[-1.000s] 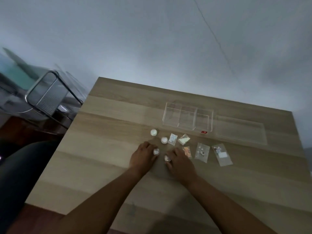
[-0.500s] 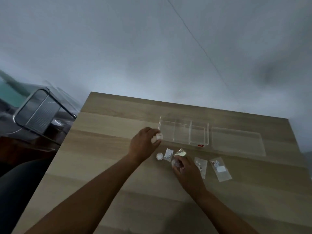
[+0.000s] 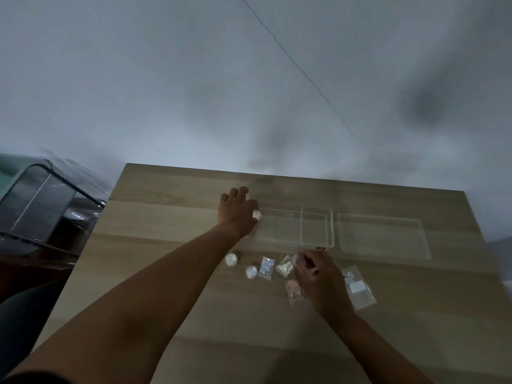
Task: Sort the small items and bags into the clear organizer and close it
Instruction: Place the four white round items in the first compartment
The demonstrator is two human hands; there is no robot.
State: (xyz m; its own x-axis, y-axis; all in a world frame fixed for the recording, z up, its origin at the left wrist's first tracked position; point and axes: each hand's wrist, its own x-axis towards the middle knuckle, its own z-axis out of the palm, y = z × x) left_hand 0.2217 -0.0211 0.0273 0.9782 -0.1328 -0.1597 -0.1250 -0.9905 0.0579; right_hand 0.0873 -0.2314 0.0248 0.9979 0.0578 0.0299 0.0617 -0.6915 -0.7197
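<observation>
The clear organizer [image 3: 315,239] lies open on the wooden table, its flat lid [image 3: 383,235] beside it on the right. My left hand [image 3: 237,213] is at the organizer's left end, shut on a small white round pot [image 3: 257,214]. My right hand [image 3: 318,278] hovers just in front of the organizer and holds a small clear round pot [image 3: 299,259] in its fingertips. Two more white pots [image 3: 230,259] [image 3: 251,271] sit on the table. Small bags lie next to them: a glittery one [image 3: 267,268], a white one [image 3: 284,266], a pink one [image 3: 294,291] and a clear one [image 3: 357,286].
The wooden table [image 3: 166,223] ends at a pale wall behind. A dark metal-framed chair [image 3: 38,200] stands off the table's left edge. A small red label [image 3: 320,248] marks the organizer's front right corner.
My left hand lifted a white pot from the table and carried it up to the organizer's left end. My right hand picked up a clear pot and rose toward the organizer. The camera tilted upward.
</observation>
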